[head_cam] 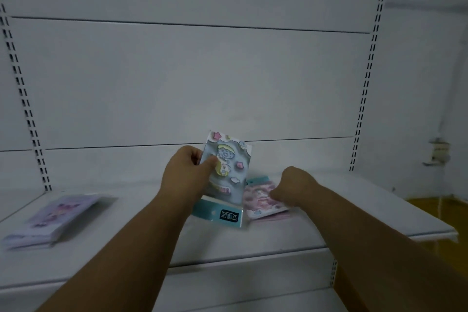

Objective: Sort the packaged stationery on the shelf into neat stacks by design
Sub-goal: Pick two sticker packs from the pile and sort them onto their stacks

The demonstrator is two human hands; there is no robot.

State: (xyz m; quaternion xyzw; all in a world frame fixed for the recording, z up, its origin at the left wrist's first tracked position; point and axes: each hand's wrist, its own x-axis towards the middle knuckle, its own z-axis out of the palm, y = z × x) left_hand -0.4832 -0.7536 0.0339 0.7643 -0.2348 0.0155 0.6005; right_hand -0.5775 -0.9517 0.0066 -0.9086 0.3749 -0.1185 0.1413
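Observation:
My left hand [186, 172] grips a blue-grey stationery pack [228, 175] with cartoon stickers, held tilted upright above the white shelf [253, 240], its teal header card pointing down toward me. Just right of it, a pink pack [260, 197] lies flat on the shelf. My right hand [295, 185] rests with curled fingers on the pink pack's right side; whether it grips the pack is unclear. At the far left of the shelf lies a blurred stack of purple packs [48, 220].
The white back panel [190, 83] rises behind the shelf, with slotted uprights at left [25, 101] and right [364, 88]. The shelf's front edge [430, 234] ends at the right, beside a yellow floor patch [435, 208].

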